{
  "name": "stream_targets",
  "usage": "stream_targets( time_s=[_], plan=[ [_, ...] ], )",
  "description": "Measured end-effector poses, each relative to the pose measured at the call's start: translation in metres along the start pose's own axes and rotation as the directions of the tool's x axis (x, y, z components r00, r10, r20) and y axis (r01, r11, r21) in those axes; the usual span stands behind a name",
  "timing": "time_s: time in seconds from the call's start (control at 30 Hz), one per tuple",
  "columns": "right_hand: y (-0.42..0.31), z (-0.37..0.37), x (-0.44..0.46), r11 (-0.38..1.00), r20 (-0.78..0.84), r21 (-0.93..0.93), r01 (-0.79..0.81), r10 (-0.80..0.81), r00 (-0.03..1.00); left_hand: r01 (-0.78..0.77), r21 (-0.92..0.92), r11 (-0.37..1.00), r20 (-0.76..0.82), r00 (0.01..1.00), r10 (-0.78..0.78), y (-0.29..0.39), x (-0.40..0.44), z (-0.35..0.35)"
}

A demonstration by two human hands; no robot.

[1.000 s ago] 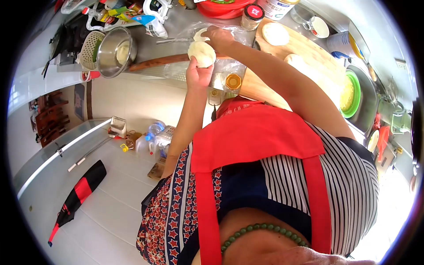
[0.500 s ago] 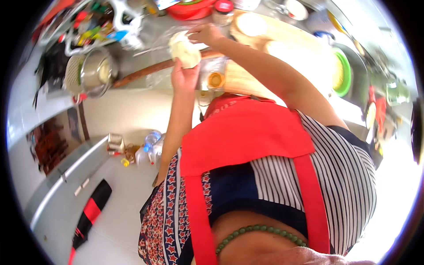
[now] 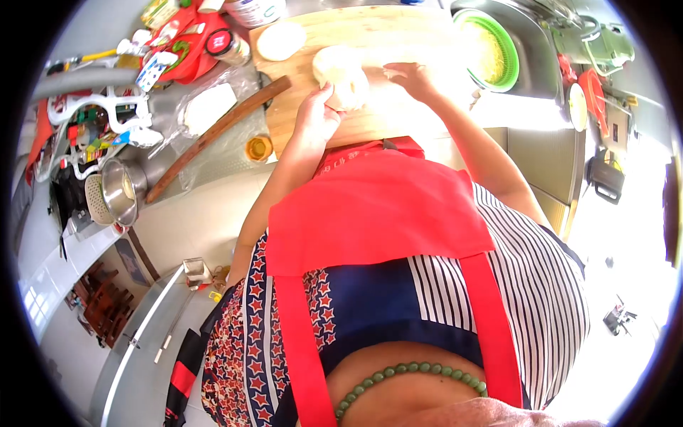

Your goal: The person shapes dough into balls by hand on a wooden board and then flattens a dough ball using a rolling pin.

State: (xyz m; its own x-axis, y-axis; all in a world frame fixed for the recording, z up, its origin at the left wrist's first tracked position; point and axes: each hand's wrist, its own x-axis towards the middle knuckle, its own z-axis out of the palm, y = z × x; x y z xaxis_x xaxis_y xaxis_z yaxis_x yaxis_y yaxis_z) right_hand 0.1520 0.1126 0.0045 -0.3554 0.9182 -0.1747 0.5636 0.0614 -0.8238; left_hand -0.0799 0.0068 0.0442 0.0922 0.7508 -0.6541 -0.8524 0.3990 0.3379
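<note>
My left hand (image 3: 319, 117) grips the edge of a pale, soft-looking piece of dough (image 3: 350, 91) above the wooden board (image 3: 384, 32). Its thumb lies on top. Just beyond, a pale round piece (image 3: 331, 61) partly overlaps it in view. Another pale disc (image 3: 282, 40) lies at the board's far left corner. To the right, my right hand (image 3: 414, 80) reaches over the board with its fingers stretched leftward, apart from the dough. Strong glare washes out the board around that hand, so small details there are lost.
A long wooden stick (image 3: 220, 135) lies left of the board, near a white slab on plastic (image 3: 210, 108). A red-lidded jar (image 3: 228, 47) and red bowl (image 3: 192, 60) stand behind. On the right are a green basket with yellow shreds (image 3: 509, 60) and a sink (image 3: 533, 50).
My left hand has carried the dough rightward from above the stick onto the board. My right hand has let go of it and moved right. The view has shifted right.
</note>
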Motion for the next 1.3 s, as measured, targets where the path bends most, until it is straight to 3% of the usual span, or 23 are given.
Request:
stream_targets(
  time_s=[0.07,0.1,0.13,0.17,0.23,0.33,0.37,0.47,0.5,0.57,0.67,0.8,0.9,0.97,1.0,1.03,1.07,1.13,1.2,1.23,1.3],
  plan=[
    [0.018,-0.005,0.000,0.972,-0.021,-0.201,0.124,-0.131,0.991,-0.014,0.069,0.998,-0.016,1.000,0.015,-0.012,0.011,0.009],
    [0.023,-0.007,0.004,0.970,-0.105,-0.163,0.178,-0.196,0.975,-0.035,0.126,0.991,-0.032,0.999,0.039,-0.018,0.018,0.013],
    [0.027,-0.007,0.007,0.984,-0.097,-0.121,0.127,-0.139,0.985,-0.052,0.184,0.982,-0.049,0.997,0.062,-0.023,0.024,0.015],
    [0.050,-0.074,-0.012,0.994,-0.096,-0.074,0.086,-0.093,0.991,-0.086,0.283,0.955,-0.029,0.995,0.098,-0.077,0.032,0.067],
    [0.052,-0.085,-0.012,0.988,0.020,0.108,-0.112,0.111,0.994,-0.135,0.459,0.878,0.009,0.989,0.147,-0.095,0.068,0.071],
    [0.047,-0.071,-0.008,0.930,0.053,0.291,-0.227,0.221,0.974,-0.186,0.705,0.684,-0.006,0.964,0.268,-0.105,0.103,0.081],
    [0.058,-0.069,-0.003,0.990,-0.023,0.088,-0.110,0.112,0.993,-0.221,0.778,0.588,-0.001,0.936,0.353,-0.114,0.115,0.086],
    [0.065,-0.077,-0.009,0.975,-0.022,0.170,-0.145,0.150,0.988,-0.258,0.957,0.136,0.178,0.887,0.426,-0.124,0.137,0.087],
    [0.062,-0.073,-0.007,0.959,0.022,0.224,-0.174,0.174,0.985,-0.313,0.945,-0.099,0.317,0.790,0.524,-0.117,0.132,0.085],
    [0.072,-0.072,-0.006,0.990,-0.023,0.118,-0.080,0.084,0.996,-0.295,0.778,-0.555,0.615,0.541,0.574,-0.115,0.119,0.085],
    [0.076,-0.074,-0.004,0.995,-0.056,0.081,-0.061,0.065,0.996,-0.188,0.977,-0.103,0.213,0.795,0.568,-0.109,0.112,0.084],
    [0.063,-0.079,-0.009,0.953,0.111,0.231,-0.194,0.173,0.979,-0.142,0.990,0.005,0.115,0.821,0.559,-0.107,0.109,0.094],
    [0.054,-0.098,-0.026,0.958,0.188,0.135,-0.254,0.227,0.956,-0.208,0.978,-0.019,0.186,0.822,0.539,-0.109,0.109,0.095],
    [0.072,-0.088,-0.032,0.991,-0.031,-0.091,0.100,-0.103,0.994,-0.205,0.964,-0.167,0.263,0.812,0.522,-0.107,0.111,0.094],
    [0.069,-0.085,-0.032,0.940,-0.109,-0.221,0.260,-0.289,0.951,-0.199,0.950,-0.241,0.299,0.805,0.513,-0.106,0.112,0.094],
    [0.064,-0.082,-0.034,0.959,-0.054,-0.192,0.210,-0.224,0.973,-0.259,0.882,-0.393,0.454,0.688,0.566,-0.108,0.111,0.093],
    [0.062,-0.076,-0.031,0.895,-0.005,-0.319,0.313,-0.332,0.943,-0.323,0.819,-0.473,0.571,0.537,0.621,-0.111,0.111,0.093],
    [0.060,-0.064,-0.023,0.689,0.118,-0.539,0.485,-0.508,0.853,-0.458,0.717,-0.526,0.690,0.359,0.628,-0.115,0.102,0.111],
    [0.049,-0.052,-0.017,0.616,0.248,-0.625,0.480,-0.426,0.870,-0.575,0.627,-0.525,0.778,0.499,0.382,-0.113,0.088,0.137],
    [0.050,-0.044,-0.012,0.573,0.322,-0.664,0.480,-0.360,0.875,-0.505,0.532,-0.680,0.842,0.404,0.358,-0.124,0.097,0.130],
    [0.092,-0.011,0.008,0.520,0.270,-0.625,0.583,-0.556,0.786,-0.443,0.528,-0.725,0.822,0.483,0.303,-0.133,0.111,0.114]
  ],
)
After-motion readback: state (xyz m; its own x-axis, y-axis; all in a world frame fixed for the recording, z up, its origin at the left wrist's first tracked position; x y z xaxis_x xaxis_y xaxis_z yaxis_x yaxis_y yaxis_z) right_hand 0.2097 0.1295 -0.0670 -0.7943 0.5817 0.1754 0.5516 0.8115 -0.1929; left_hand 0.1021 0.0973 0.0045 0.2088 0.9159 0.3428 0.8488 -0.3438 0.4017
